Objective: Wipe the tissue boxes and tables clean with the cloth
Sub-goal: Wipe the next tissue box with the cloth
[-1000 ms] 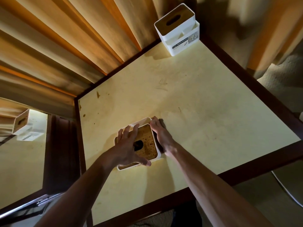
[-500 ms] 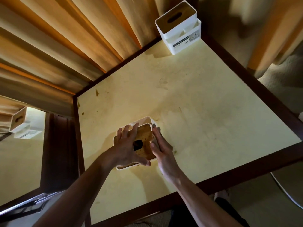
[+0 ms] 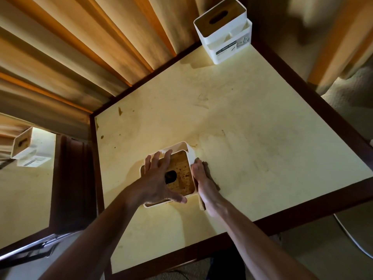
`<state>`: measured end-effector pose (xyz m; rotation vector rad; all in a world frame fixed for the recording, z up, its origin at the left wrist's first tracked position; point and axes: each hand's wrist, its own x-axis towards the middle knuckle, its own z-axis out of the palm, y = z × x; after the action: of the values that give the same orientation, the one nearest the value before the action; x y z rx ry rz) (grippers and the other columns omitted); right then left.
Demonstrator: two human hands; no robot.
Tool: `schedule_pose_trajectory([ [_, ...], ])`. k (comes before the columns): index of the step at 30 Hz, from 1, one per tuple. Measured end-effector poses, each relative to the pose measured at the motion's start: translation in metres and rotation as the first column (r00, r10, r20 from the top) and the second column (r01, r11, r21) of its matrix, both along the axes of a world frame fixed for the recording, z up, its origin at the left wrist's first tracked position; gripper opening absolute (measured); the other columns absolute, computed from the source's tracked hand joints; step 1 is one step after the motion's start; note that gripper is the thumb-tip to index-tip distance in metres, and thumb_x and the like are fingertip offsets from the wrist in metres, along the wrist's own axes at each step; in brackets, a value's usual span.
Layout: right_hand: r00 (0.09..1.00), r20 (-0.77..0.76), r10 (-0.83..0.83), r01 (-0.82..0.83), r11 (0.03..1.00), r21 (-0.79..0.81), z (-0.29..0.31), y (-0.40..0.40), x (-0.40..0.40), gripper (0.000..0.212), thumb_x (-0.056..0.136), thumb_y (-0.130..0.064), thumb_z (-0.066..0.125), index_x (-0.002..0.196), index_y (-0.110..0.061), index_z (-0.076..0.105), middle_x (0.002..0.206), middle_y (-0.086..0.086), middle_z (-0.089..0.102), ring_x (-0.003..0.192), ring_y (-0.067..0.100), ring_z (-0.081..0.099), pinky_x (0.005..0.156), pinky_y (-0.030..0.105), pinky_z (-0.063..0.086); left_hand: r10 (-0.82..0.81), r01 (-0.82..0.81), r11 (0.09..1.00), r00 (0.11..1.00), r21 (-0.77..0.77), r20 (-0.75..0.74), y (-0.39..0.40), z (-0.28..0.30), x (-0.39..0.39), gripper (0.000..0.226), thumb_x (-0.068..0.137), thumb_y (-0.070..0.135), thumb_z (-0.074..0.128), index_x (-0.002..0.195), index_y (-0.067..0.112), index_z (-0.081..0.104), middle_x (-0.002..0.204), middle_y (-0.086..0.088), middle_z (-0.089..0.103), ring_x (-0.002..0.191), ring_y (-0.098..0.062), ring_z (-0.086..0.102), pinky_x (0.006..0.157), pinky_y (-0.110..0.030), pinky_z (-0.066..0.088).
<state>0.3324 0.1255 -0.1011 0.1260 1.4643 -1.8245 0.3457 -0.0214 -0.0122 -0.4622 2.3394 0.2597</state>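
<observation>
A white tissue box (image 3: pixel 184 170) with a stained wooden lid stands near the front left of the cream table (image 3: pixel 252 126). My left hand (image 3: pixel 157 182) lies spread over its lid, fingers straight, thumb at the near edge. Against the box's right side my right hand (image 3: pixel 201 174) presses a tan cloth (image 3: pixel 210 178), which is mostly hidden under the palm. A second white tissue box (image 3: pixel 224 31) with a wooden lid stands at the table's far corner.
Brown stains mark the table near its left edge (image 3: pixel 120 111). A dark wooden frame (image 3: pixel 302 217) rims the table. Curtains (image 3: pixel 80 57) hang behind. Another table (image 3: pixel 24 188) with a tissue box (image 3: pixel 22 144) stands at the left. A white cable (image 3: pixel 353 239) lies on the floor.
My right hand slid back along the box's right side, then forward again, staying against it with the cloth. My left hand has stayed on the lid.
</observation>
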Motion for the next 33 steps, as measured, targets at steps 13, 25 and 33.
schedule_pose_trajectory([
  [13, 0.988, -0.142, 0.068, -0.057, 0.995, 0.080, 0.015, -0.017, -0.057, 0.050, 0.102, -0.052, 0.029, 0.151, -0.041, 0.024, 0.158, -0.010, 0.026, 0.145, 0.016, 0.026, 0.109, 0.031, 0.024, 0.015, -0.015, 1.000, 1.000, 0.022, 0.026, 0.001, 0.003, 0.000, 0.151, 0.052, 0.068, 0.085, 0.152, 0.039, -0.025, 0.160, 0.009, -0.031, 0.146, -0.024, -0.033, 0.122, -0.054, 0.001],
  [25, 0.990, 0.012, -0.142, 0.138, 0.938, -0.316, 0.008, 0.010, 0.015, 0.047, 0.098, -0.040, 0.045, 0.144, -0.048, 0.037, 0.159, -0.009, 0.024, 0.147, 0.014, 0.024, 0.115, 0.049, 0.034, -0.004, 0.004, 1.000, 1.000, 0.005, 0.002, -0.003, -0.002, 0.001, 0.153, 0.050, 0.071, 0.085, 0.151, 0.040, -0.025, 0.160, 0.009, -0.027, 0.148, -0.024, -0.029, 0.122, -0.051, 0.003],
  [33, 0.992, 0.064, -0.110, 0.117, 0.986, -0.116, -0.006, 0.011, 0.029, 0.045, 0.095, -0.055, 0.037, 0.139, -0.060, 0.031, 0.160, -0.016, 0.014, 0.147, 0.004, 0.016, 0.121, 0.044, 0.021, -0.006, 0.006, 1.000, 1.000, 0.007, -0.002, -0.004, -0.003, 0.002, 0.151, 0.049, 0.072, 0.084, 0.151, 0.042, -0.024, 0.160, 0.011, -0.027, 0.148, -0.024, -0.029, 0.122, -0.052, 0.004],
])
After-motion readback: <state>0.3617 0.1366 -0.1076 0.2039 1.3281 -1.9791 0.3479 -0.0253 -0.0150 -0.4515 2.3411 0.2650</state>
